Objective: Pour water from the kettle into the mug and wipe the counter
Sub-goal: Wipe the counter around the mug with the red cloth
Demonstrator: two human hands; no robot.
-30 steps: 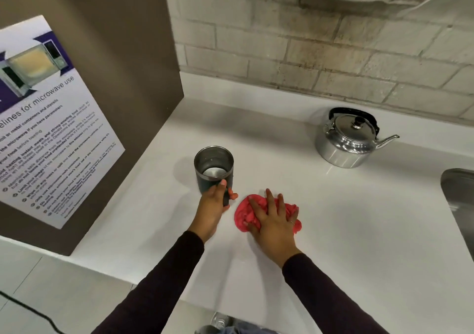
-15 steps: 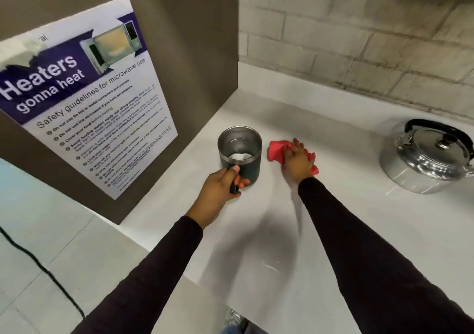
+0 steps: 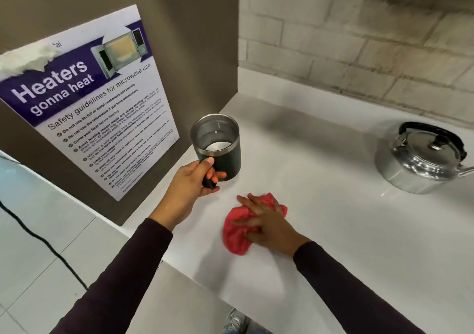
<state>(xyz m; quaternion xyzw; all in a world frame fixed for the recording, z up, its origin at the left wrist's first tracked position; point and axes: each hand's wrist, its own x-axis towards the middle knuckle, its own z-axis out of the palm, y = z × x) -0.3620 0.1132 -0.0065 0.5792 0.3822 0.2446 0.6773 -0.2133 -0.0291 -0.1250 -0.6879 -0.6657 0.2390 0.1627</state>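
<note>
A dark green mug (image 3: 225,156) with a steel inside holds water and is raised a little off the white counter (image 3: 333,231) at its left end. My left hand (image 3: 191,182) grips its handle. A crumpled red cloth (image 3: 237,231) lies on the counter near the front edge, and my right hand (image 3: 266,220) presses flat on it with fingers spread. The steel kettle (image 3: 423,159) with a black handle stands at the far right, lid on, spout pointing right, apart from both hands.
A brown panel (image 3: 179,38) with a microwave safety poster (image 3: 89,107) walls off the counter's left side. A pale brick wall (image 3: 359,38) runs along the back. A black cable (image 3: 43,246) trails over the tiled floor at lower left.
My right hand has drawn the red cloth from behind the mug back toward the front edge. The mug stays in my left hand and now looks lifted.
</note>
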